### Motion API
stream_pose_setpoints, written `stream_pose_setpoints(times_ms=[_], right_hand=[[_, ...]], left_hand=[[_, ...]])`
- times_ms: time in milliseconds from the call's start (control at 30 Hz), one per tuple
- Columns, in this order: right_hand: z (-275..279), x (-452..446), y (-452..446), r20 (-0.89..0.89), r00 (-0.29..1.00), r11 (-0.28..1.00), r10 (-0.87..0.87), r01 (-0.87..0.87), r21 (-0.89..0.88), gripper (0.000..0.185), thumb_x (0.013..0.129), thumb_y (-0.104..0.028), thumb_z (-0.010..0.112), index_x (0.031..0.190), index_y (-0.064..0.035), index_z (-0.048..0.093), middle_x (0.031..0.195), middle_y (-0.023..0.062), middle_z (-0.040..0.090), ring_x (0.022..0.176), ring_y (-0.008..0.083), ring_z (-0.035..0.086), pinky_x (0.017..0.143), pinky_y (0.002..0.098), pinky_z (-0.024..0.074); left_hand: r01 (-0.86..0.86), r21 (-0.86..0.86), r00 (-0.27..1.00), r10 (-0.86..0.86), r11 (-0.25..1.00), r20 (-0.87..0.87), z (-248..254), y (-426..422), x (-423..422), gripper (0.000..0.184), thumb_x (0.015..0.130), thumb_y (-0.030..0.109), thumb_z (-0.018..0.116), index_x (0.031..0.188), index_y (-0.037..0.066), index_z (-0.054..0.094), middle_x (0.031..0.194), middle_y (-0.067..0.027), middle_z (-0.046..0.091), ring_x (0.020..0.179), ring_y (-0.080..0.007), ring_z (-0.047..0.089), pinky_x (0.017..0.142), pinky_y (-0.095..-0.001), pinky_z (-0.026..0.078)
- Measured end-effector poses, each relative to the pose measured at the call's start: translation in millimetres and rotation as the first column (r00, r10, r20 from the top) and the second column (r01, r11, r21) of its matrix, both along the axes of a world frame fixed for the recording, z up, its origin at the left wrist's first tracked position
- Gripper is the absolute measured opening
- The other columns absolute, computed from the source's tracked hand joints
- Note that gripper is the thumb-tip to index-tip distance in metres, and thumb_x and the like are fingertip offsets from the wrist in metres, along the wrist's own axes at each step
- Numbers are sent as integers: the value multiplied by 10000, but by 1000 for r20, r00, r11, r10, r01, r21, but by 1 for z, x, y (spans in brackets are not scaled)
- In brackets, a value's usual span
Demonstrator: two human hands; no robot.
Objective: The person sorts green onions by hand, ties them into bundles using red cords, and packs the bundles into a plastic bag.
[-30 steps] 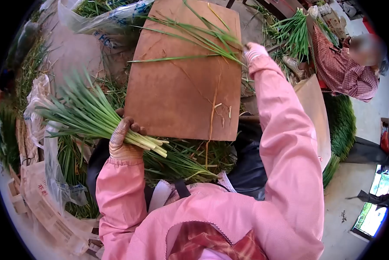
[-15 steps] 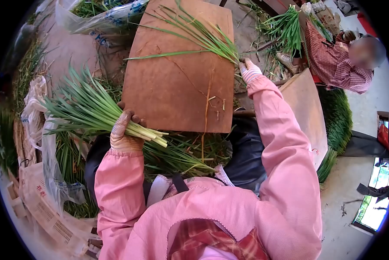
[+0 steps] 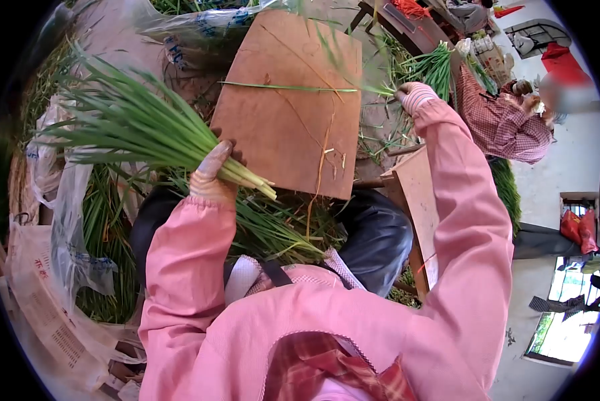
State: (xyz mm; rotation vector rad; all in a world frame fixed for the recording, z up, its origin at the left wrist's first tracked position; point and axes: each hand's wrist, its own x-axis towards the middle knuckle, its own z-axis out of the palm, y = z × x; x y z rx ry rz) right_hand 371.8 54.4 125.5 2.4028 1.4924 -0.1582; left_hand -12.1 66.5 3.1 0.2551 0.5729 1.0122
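In the head view my left hand (image 3: 214, 175), in a stained glove, is closed round a thick bunch of garlic chives (image 3: 136, 127). The green leaves fan out to the upper left and the pale cut ends point right, over the lower left edge of a brown board (image 3: 286, 134). My gloved right hand (image 3: 417, 97) is stretched out past the board's right edge. Its fingers are pinched on the stem ends of a few chives (image 3: 379, 89), whose leaves are smeared by motion. One long loose leaf (image 3: 290, 87) lies across the board.
More chives (image 3: 273, 227) lie below the board by my lap. Clear plastic bags (image 3: 69, 220) with greens stand at the left, and another bag (image 3: 199, 30) at the top. A wooden stool (image 3: 410, 194) stands at my right. A co-worker in a checked garment (image 3: 507, 127) sits at the upper right.
My right hand has moved right and up, drawing its few chives off the board; one leaf stays behind there. My left hand with the bunch has shifted slightly up and right.
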Motion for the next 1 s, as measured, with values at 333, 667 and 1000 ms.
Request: stream_pose_setpoints(times_ms=[333, 667, 1000], right_hand=[[-18, -15, -50, -607, 789, 798, 91, 307, 518, 254, 780, -234, 573, 990, -93, 545, 790, 49, 574, 670, 127, 543, 576, 243, 448], [-105, -12, -8, -453, 850, 911, 269, -72, 406, 602, 715, -448, 553, 1164, -67, 426, 1064, 224, 503, 999, 357, 472, 852, 375, 378], [-165, 15, 174, -139, 970, 854, 201, -104, 509, 604, 725, -522, 495, 1234, -231, 351, 1266, 119, 348, 1161, 324, 319, 950, 415, 271]], left_hand=[[-100, 70, 982, 87, 993, 165, 20, 0, -31, 421, 706, 17, 623, 1067, 159, 462, 850, -31, 560, 692, -151, 543, 632, -333, 473], [-383, 294, 916, 401, 876, -1, 37, 11, -57, 408, 762, 19, 532, 1139, 97, 398, 880, -41, 508, 702, -130, 485, 652, -320, 441], [-238, 56, 971, 238, 970, 6, 20, 13, -47, 531, 716, 66, 599, 1191, 140, 374, 910, -23, 569, 653, -115, 465, 603, -296, 386]])
